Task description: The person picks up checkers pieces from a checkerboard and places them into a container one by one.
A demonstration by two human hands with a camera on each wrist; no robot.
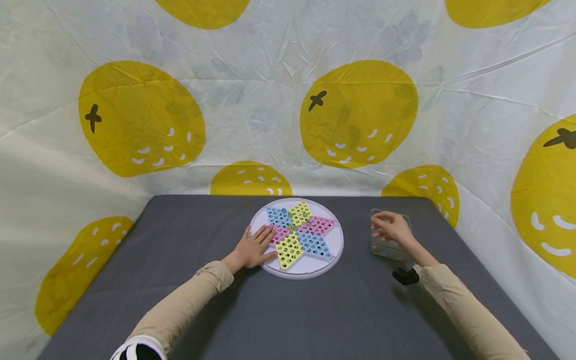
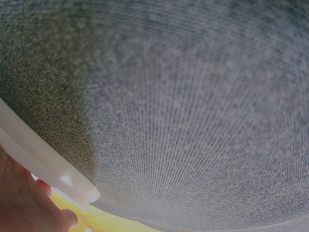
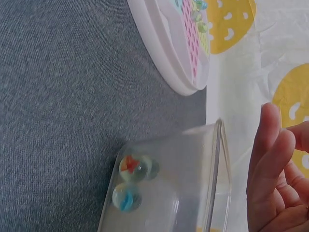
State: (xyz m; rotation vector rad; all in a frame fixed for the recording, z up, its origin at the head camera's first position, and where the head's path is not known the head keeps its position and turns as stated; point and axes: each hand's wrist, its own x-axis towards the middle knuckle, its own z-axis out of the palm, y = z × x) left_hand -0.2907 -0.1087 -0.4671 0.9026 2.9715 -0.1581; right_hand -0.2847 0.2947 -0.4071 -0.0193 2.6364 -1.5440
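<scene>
A round white Chinese checkers board [image 1: 335, 247] has a star of yellow, pink and blue sections with holes. My left hand [image 1: 254, 247] rests on its left edge, fingers spread and partly over the pink section. In the left wrist view, fingers [image 2: 34, 208] show beyond the white rim. Several glass marbles [image 1: 294, 228] sit near the star's middle and upper points. On the right, my right hand [image 1: 393, 227] hovers over a clear plastic box [image 1: 389, 252], fingers loosely bent, no object showing between them. Marbles [image 3: 128, 197] with coloured swirls lie at the bottom of the box.
A dark grey cloth [image 1: 315, 315] covers the table beneath board and box. Behind and at the sides hangs a pale curtain [image 1: 252, 120] printed with large yellow fruit. A black strap piece [image 1: 406, 276] sticks out at the right wrist.
</scene>
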